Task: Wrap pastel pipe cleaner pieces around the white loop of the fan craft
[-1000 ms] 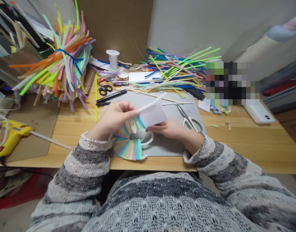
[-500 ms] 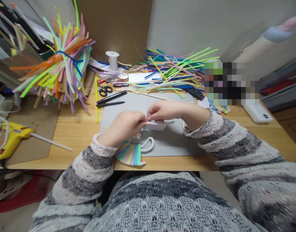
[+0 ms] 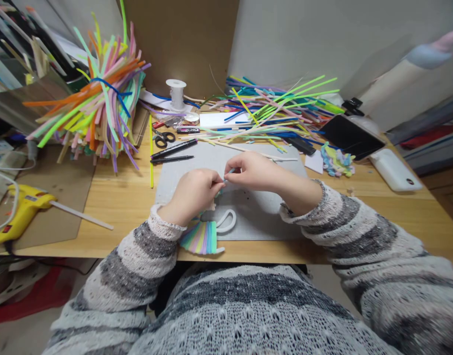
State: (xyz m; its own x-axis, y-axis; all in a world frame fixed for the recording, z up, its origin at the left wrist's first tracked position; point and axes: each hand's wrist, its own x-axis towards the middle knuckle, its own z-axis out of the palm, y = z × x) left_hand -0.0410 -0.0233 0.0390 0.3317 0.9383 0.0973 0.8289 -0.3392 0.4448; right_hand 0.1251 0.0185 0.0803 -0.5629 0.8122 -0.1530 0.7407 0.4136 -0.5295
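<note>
My left hand [image 3: 197, 193] and my right hand [image 3: 250, 171] meet tip to tip over the grey cutting mat [image 3: 263, 217]. Both are closed in a pinch on a short light-blue pipe cleaner [image 3: 232, 170], mostly hidden by the fingers. Small pale and teal bits [image 3: 216, 195] show below my left fingertips; what they belong to is hidden. Nearer me lies a fan of pastel pipe cleaners [image 3: 201, 237] in stripes, partly under my left wrist. Beside it a white pipe cleaner loop [image 3: 227, 222] rests on the mat.
Behind the mat lie a pile of loose pipe cleaners [image 3: 278, 106], scissors [image 3: 163, 139], black pens [image 3: 174, 150] and a wire spool [image 3: 176, 96]. At left are a big pipe cleaner bundle [image 3: 100, 103] and a yellow glue gun [image 3: 21, 209]. A phone [image 3: 354, 137] and pastel curls [image 3: 337, 160] lie right.
The whitish strip below my right fingers is gone from there, and light blue now shows in my right pinch. My hands stay close together; the view has shifted slightly.
</note>
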